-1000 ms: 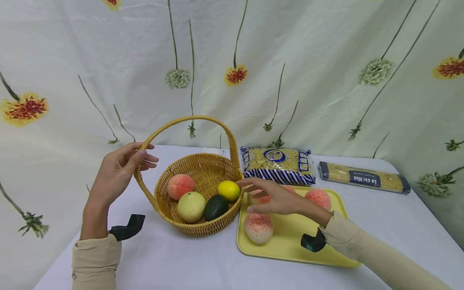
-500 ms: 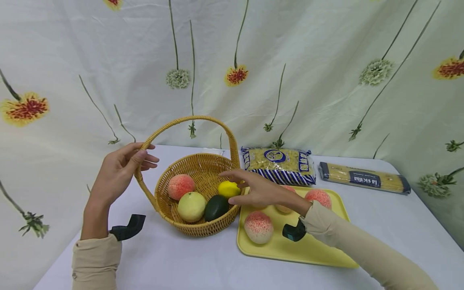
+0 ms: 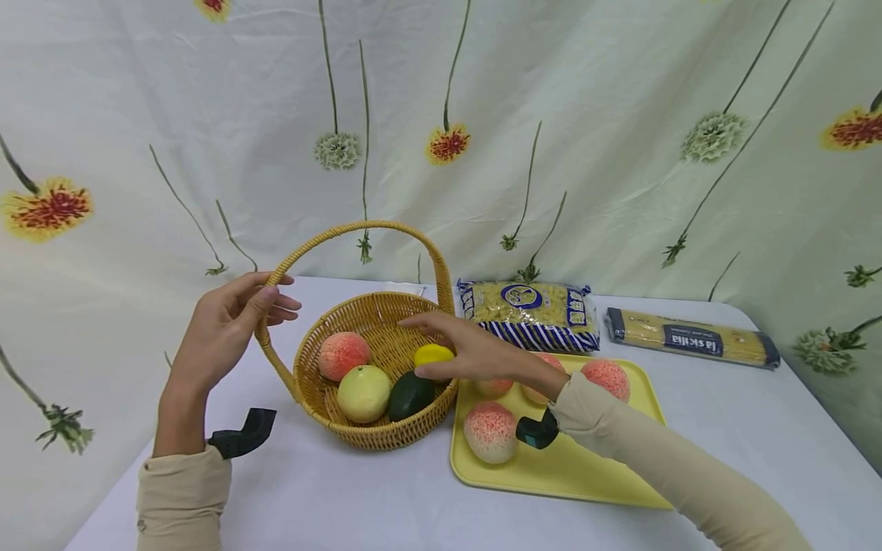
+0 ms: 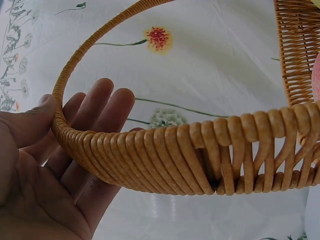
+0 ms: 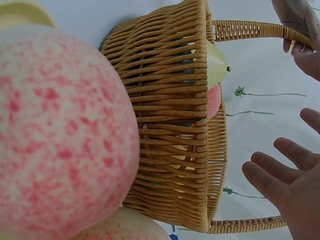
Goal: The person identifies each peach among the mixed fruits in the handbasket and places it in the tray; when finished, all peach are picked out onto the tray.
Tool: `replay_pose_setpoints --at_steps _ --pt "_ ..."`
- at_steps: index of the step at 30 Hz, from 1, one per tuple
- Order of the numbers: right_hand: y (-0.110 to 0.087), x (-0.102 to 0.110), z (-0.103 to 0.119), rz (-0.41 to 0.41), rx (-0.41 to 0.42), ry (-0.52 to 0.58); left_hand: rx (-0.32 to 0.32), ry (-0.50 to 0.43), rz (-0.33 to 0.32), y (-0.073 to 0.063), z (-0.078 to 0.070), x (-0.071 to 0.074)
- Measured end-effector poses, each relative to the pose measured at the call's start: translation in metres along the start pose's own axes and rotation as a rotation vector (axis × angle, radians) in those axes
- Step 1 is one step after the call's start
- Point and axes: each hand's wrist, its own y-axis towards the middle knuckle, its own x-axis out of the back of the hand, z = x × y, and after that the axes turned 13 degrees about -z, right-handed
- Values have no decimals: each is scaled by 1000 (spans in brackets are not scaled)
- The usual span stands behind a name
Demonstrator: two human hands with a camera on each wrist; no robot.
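Note:
A wicker basket [image 3: 386, 436] with a tall arched handle [image 3: 368, 223] stands on the white-covered table. My left hand [image 3: 223, 325] holds the left side of that handle, its thumb on one side and fingers behind, as the left wrist view shows. Inside the basket are a red-speckled peach [image 3: 343, 355], a pale yellow-green round fruit [image 3: 364, 393], a dark green avocado [image 3: 411, 396] and a yellow lemon [image 3: 430, 354]. Over the basket's right rim, my right hand [image 3: 475, 348] reaches with fingers spread, partly covering the lemon. Nothing shows in its grasp.
Right of the basket lies a yellow tray [image 3: 551, 490] bearing several peaches [image 3: 491, 433]. Behind it sits a bag of pasta [image 3: 527, 314], with a pack of spaghetti [image 3: 692, 338] farther right. A flower-print cloth [image 3: 586, 92] hangs at the back.
My right hand has moved left from above the tray to over the basket's right part, near the lemon. The left hand and basket stay in place.

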Motion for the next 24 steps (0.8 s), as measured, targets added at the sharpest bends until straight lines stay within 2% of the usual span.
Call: replay_pose_setpoints --at_steps 14,24 --pt "22 -4 4 -28 60 -88 1 4 -2 -1 1 1" --pt "37 -8 6 -27 27 -98 -2 -2 2 0 1 0"
